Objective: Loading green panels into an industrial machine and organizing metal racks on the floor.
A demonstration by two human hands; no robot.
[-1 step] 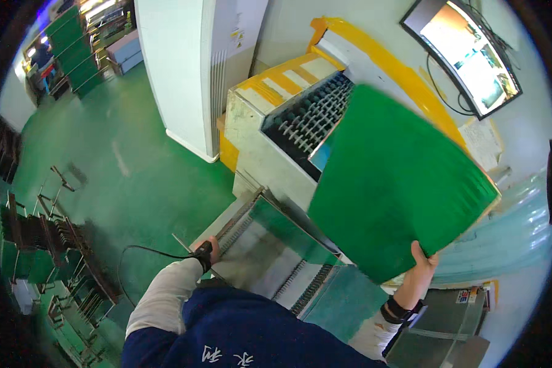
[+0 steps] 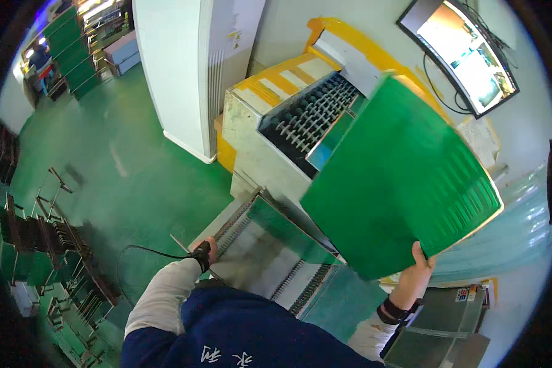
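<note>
The roller machine [image 2: 267,156] is the largest unit at the work position; its open bed of rollers [image 2: 316,116] faces up, ahead of the person. The green panel [image 2: 398,178] stands tilted at the right of this opening and overlaps its near right corner in view; contact between panel and machine cannot be confirmed. The panel extends forward from the right hand [image 2: 418,267], which is the nearer hand and grips the lower edge near the right-hand corner, thumb on the visible face, fingers hidden. Tilt and lens distortion prevent a firm reading of the panel's long axis. The slotted rack [image 2: 291,279] sits below the machine, between the hands. The left hand [image 2: 212,250] rests at the rack's left edge, well apart from the panel; its finger closure cannot be determined. A black wristband [image 2: 395,311] encircles the right wrist.
</note>
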